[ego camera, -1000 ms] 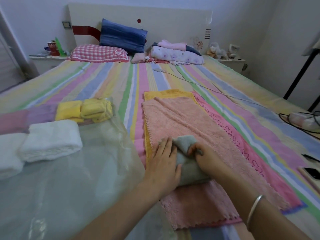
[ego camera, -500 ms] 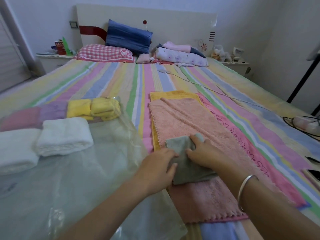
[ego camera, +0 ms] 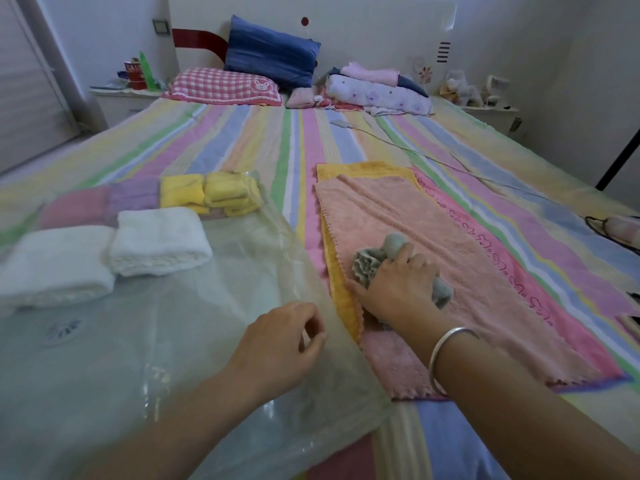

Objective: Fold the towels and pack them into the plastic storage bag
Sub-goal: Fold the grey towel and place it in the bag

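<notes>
Small grey towel (ego camera: 369, 266), folded to a wad, is grasped in the right hand (ego camera: 398, 289), fingers curled over its top. It sits low over the peach towel (ego camera: 398, 209); contact cannot be told. The left hand (ego camera: 277, 341) is left of and nearer than the right hand, over the edge of the plastic storage bag (ego camera: 173, 341), fingers loosely curled. Whether it pinches the film cannot be told. Judgement: the step in hand is carrying the wad into the bag. To do it well, keep the grip firm so the folds do not spring open, have the left hand lift the top film first, then slide the wad in low beside the white towels (ego camera: 159, 240). Beyond the left hand lie those white towels, with yellow folded towels (ego camera: 214, 194) farther off. Under the right hand, the peach towel lies on a yellow towel (ego camera: 341, 292), with a pink printed towel (ego camera: 485, 244) to its right, none yet folded, all on the bed (ego camera: 242, 140). In the way: limp film, its mouth not discernible.
</notes>
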Demonstrator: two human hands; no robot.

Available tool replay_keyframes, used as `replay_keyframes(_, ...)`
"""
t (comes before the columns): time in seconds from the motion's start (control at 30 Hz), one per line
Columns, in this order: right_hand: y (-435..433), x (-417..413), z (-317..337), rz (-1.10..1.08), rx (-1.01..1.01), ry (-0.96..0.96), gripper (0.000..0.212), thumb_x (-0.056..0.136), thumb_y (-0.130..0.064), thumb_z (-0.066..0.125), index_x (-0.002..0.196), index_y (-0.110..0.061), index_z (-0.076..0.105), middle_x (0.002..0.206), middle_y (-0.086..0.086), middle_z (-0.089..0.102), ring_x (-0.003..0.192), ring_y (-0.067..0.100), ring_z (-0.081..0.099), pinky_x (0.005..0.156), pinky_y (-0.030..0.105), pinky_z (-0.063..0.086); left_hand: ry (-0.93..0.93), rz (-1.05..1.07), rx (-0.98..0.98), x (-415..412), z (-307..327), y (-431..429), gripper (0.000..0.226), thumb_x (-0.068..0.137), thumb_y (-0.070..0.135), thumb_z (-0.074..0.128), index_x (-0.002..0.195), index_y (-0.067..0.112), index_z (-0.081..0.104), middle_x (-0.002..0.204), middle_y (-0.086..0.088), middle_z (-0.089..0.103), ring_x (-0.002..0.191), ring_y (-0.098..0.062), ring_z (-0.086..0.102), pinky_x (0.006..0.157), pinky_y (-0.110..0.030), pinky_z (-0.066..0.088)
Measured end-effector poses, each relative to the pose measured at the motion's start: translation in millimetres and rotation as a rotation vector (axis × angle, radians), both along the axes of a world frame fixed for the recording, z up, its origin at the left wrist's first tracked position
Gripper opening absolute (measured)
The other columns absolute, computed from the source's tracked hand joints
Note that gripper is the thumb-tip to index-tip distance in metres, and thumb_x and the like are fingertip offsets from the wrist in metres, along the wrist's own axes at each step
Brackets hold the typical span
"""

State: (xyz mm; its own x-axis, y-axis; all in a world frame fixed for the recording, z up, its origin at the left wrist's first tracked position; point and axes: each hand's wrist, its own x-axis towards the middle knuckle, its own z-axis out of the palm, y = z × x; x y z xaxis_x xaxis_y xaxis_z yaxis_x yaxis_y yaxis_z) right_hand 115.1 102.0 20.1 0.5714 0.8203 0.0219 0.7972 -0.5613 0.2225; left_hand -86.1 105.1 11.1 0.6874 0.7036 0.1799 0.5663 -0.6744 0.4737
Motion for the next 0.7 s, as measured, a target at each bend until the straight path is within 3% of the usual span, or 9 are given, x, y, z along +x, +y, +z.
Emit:
replay_keyframes(0.1,1.9,4.9,-9.3,-0.037,0.002,-0.006,0.079,0.091,-0.066,0.032,0.142,-0.006,0.036,0.154,0.023,0.014,0.125,0.05,0.033,0.097,0.059,0.031,0.206,-0.042,-0.025,-10.8,-6.6,-13.3,0.024,0.084,0.053,0.058,0.089,0.03,0.054,0.09,0.015,0.054,0.08,-0.004,0.054,0.073,-0.025,0.046)
replay_keyframes(0.17,2.0,11.0,-13.2,-0.082,0.009,0.039,0.067,0.095,-0.059,0.03,0.139,-0.01,0.043,0.15,0.023,0.022,0.122,0.049,0.035,0.097,0.063,0.031,0.285,-0.055,-0.052,-16.3,-15.5,-19.6,0.037,0.078,0.063,0.059,0.095,0.03,0.053,0.096,0.014,0.052,0.088,-0.007,0.054,0.079,-0.029,0.047)
replay_keyframes(0.33,-8.6,10.0,-18.9,-0.078,0.065,0.088,0.056,0.092,-0.058,0.038,0.125,-0.015,0.051,0.13,0.02,0.042,0.113,0.042,0.045,0.092,0.055,0.038,0.402,-0.108,-0.016,-16.1,-20.2,-31.9,0.07,0.058,0.08,0.062,0.106,0.032,0.044,0.106,0.012,0.041,0.101,-0.009,0.045,0.083,-0.03,0.043)
replay_keyframes(0.5,-22.0,25.7,-26.4,-0.03,0.204,0.227,0.057,0.088,-0.062,0.04,0.123,-0.017,0.049,0.126,0.016,0.048,0.108,0.039,0.053,0.089,0.049,0.045,0.465,-0.18,0.105,-26.8,-25.4,-42.5,0.087,0.057,0.074,0.067,0.126,0.03,0.037,0.12,0.01,0.035,0.113,-0.012,0.039,0.095,-0.033,0.039)
replay_keyframes(0.63,-33.6,27.2,-32.2,0.003,0.182,0.23,0.088,0.073,-0.085,0.038,0.129,-0.017,0.044,0.129,0.018,0.045,0.11,0.039,0.052,0.088,0.05,0.046,0.446,-0.212,0.153,-34.5,-28.5,-45.2,0.086,0.065,0.068,0.065,0.136,0.03,0.035,0.128,0.01,0.034,0.117,-0.012,0.037,0.098,-0.031,0.037)
replay_keyframes(0.7,-37.0,22.4,-34.5,0.005,0.202,0.241,0.088,0.075,-0.084,0.038,0.132,-0.017,0.041,0.132,0.02,0.043,0.114,0.04,0.048,0.091,0.052,0.043,0.412,-0.231,0.082,-38.0,-27.2,-39.9,0.083,0.068,0.066,0.067,0.137,0.032,0.037,0.131,0.013,0.036,0.119,-0.009,0.036,0.099,-0.028,0.037)
